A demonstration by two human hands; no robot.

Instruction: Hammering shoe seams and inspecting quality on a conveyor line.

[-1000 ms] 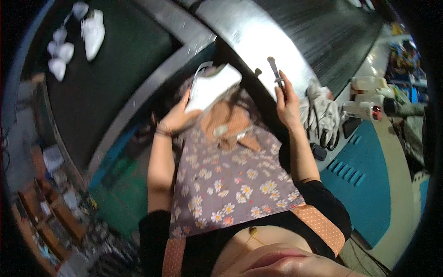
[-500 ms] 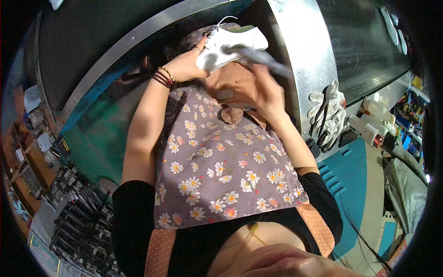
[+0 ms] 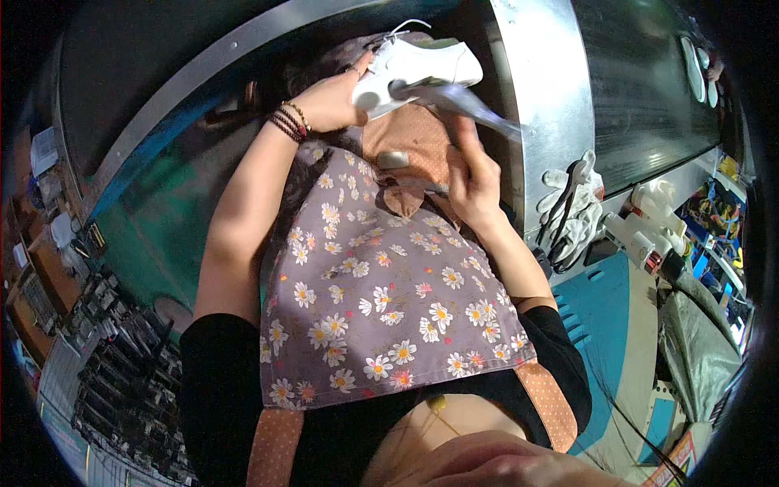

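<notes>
A white lace-up shoe (image 3: 442, 63) is held up beyond my lap, its laces toward the far side. My left hand (image 3: 329, 101) is closed round one end of it, fingers on top and thumb below. My right hand (image 3: 475, 174) is closed at the near side of the shoe on a long, pale grey tool (image 3: 466, 104). Motion blurs the tool, so its kind is unclear; its rounded dark tip lies against the shoe's side. Under both hands spreads a flowered apron (image 3: 365, 268) with an orange dotted pocket (image 3: 414, 138).
A metal rail (image 3: 552, 97) edges a dark belt (image 3: 641, 89) on the right, with white shoe parts (image 3: 694, 69) on it. Whitish work gloves (image 3: 572, 215) and bottles (image 3: 637, 235) sit nearby. A curved metal edge (image 3: 195, 73) borders another dark surface at left.
The shoe has shifted slightly to the right. The tool stays against its side, and my right hand, blurred before, now shows more clearly. My left hand keeps its grip.
</notes>
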